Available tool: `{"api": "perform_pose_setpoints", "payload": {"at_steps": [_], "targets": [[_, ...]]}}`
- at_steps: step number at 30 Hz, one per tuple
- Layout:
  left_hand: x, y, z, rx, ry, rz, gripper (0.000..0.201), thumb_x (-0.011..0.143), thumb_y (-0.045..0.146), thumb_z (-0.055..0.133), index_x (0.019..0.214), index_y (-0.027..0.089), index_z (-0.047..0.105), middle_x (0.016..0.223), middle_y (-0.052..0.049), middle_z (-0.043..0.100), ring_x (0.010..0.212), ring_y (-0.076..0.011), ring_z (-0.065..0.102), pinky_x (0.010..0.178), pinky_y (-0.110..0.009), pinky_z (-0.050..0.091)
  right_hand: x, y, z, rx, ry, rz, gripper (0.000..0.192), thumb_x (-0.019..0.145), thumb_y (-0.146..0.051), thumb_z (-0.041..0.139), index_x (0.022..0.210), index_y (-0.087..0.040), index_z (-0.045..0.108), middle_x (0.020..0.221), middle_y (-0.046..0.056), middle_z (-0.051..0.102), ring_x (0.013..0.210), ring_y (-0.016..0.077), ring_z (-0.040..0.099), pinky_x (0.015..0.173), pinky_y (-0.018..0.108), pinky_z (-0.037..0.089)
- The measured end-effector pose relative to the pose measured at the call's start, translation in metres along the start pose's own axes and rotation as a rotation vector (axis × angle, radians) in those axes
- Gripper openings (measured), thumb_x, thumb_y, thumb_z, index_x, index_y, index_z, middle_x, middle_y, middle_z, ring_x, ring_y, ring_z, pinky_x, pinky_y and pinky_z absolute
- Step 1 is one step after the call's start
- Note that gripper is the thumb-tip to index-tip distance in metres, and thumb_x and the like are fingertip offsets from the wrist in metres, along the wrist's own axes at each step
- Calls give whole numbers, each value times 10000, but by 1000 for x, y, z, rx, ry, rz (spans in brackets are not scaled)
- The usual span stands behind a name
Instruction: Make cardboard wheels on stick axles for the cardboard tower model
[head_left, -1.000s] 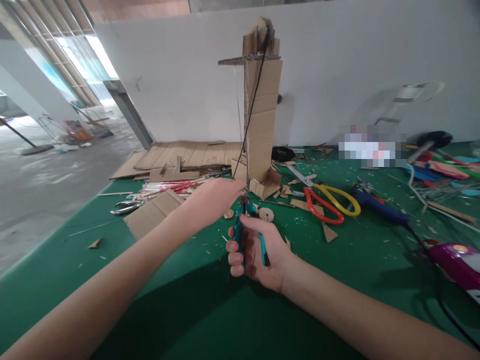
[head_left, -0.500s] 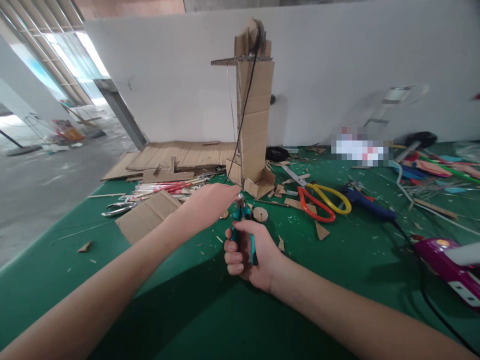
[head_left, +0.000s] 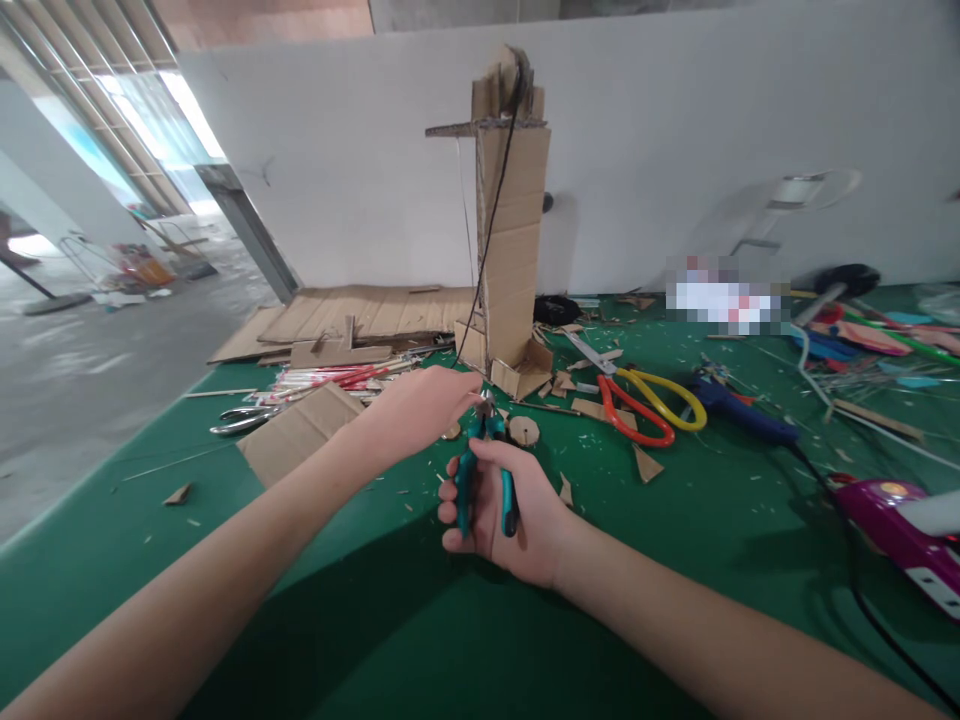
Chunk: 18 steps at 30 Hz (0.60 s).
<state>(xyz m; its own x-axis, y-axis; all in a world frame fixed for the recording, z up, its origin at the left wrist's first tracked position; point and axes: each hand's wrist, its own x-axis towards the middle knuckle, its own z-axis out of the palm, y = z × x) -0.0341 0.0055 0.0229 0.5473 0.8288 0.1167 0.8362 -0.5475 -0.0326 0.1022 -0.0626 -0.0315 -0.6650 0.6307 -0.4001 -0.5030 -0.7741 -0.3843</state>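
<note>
Pliers [head_left: 465,490] with teal handles stand over the green tabletop [head_left: 675,560], in front of the cardboard tower [head_left: 517,240], their metal nose pointing away from us. Of our two hands, the right hand [head_left: 529,505] has hold of them: its fingers curl loosely around the left handle, the thumb lies over the upper part, and the handles are spread apart. Our left hand [head_left: 427,405] reaches in from the side, palm down, its fingers drawn together right at the nose; we cannot tell whether they pinch anything there.

Just beyond the pliers lies a round cardboard disc [head_left: 523,432]. A black cord [head_left: 493,220] runs from the top of the tower down toward our left hand. To the left we see a flat cardboard piece [head_left: 296,435], a silver tool [head_left: 244,420] beside it, and a bundle of red and white sticks [head_left: 326,380]. To the right lie scissors [head_left: 615,373] with one red and one yellow handle, then a blue glue gun [head_left: 757,420], with small scraps scattered around.
</note>
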Motion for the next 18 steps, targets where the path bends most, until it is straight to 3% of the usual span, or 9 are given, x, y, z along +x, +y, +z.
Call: {"api": "perform_pose_setpoints", "payload": {"at_steps": [4,8,18], "targets": [[0,0,-2,-15,0,-9,321,919,352,316,789,203,568,685,-29,611,580,-173,556,477,-258,282,2,2,-3,13,-13,-11,247,767,-357,523,873,-137,560,869,99,630,789,225,630,710,400,490],[0,1,-3,-13,17,-21,314,916,351,316,793,207,567,692,-27,611,575,-170,546,465,-258,264,2,1,-3,9,-19,-24,272,766,-358,528,908,-129,566,979,114,623,827,245,639,758,435,485],[0,2,-3,94,92,-24,333,933,349,284,842,189,562,685,-40,608,605,-190,570,494,-266,279,1,3,-2,32,-48,-62,208,743,-256,502,903,-132,551,930,98,637,832,258,648,760,456,489]]}}
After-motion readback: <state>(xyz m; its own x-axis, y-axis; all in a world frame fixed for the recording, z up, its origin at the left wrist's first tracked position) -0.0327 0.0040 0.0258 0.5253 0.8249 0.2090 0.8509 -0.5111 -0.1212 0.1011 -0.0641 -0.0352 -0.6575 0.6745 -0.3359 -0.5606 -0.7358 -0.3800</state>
